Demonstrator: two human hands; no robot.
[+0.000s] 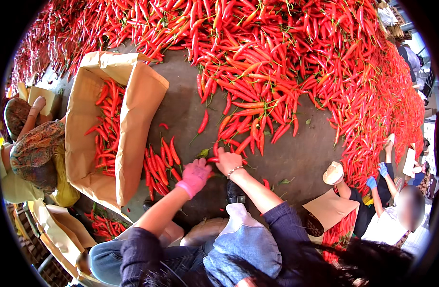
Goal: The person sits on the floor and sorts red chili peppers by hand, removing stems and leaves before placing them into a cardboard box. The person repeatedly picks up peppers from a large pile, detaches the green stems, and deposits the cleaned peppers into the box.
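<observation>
My left hand point(195, 178), in a pink glove, is just right of a small group of red chili peppers point(156, 172) on the dark floor; whether its fingers grip anything cannot be told. My right hand point(229, 162), bare with a beaded bracelet, is at the near edge of the big chili heap point(273, 79). One red chili point(213, 159) lies at its fingertips, between the two hands, its tip towards my left hand. A green leaf point(203, 153) lies just beyond my left hand. To the left stands an open brown paper-lined box point(142, 104), with red chilies point(110, 125) inside.
Co-workers sit at both sides: a person in patterned clothing point(36, 154) at left, another with blue gloves point(371, 182) at right. A paper-lined container of chilies point(339, 229) stands at lower right, another paper-lined container point(54, 229) at lower left. My shoe point(235, 193) is below my right hand.
</observation>
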